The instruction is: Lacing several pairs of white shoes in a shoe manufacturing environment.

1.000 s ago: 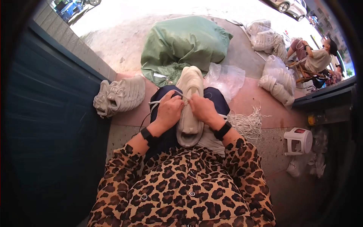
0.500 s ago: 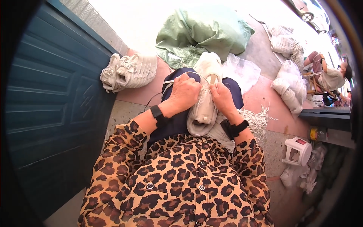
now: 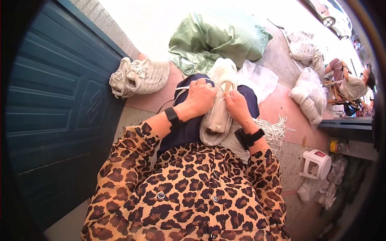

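Your left hand curls over the upper of a cream-white fabric sneaker that lies along your lap, toe pointing away from you, and its fingers close on a thin white lace that runs off to the left across your dark blue trousers. Your right hand presses against the shoe's right side, fingertips pinched together at the lace area near the tongue. Both wrists carry black bands. On the reddish paving by the blue panelled door sits a stack of matching pale sneakers, well apart from your hands. Beyond your knees lies a green woven sack, with a clear plastic bag just beside the shoe's toe. A bundle of white laces lies on the ground near your right wrist.
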